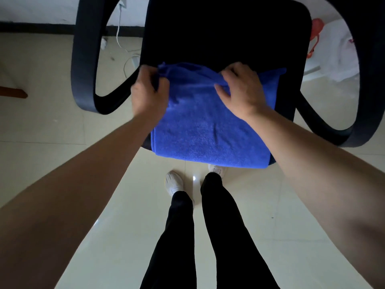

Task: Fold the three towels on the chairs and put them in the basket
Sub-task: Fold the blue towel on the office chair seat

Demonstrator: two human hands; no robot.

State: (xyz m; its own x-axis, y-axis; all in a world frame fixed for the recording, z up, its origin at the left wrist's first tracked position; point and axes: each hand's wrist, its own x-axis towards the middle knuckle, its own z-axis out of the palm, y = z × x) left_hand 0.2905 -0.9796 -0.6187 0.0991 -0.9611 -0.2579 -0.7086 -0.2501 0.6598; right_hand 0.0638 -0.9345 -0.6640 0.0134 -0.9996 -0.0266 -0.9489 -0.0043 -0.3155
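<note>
Towel (208,126) sat spread on the chair (229,38), used as a folding surface. Left hand (149,94) and right hand (241,90) both had fingers pinching its far edge, likely to fold it.

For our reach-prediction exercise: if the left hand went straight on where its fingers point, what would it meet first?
The left hand pinches the blue towel; past that corner, probably the black chair seat, though depth is unclear.

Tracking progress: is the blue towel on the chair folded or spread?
Folded: blue towel has a doubled near edge; left hand, right hand pinch its far edge.
</note>
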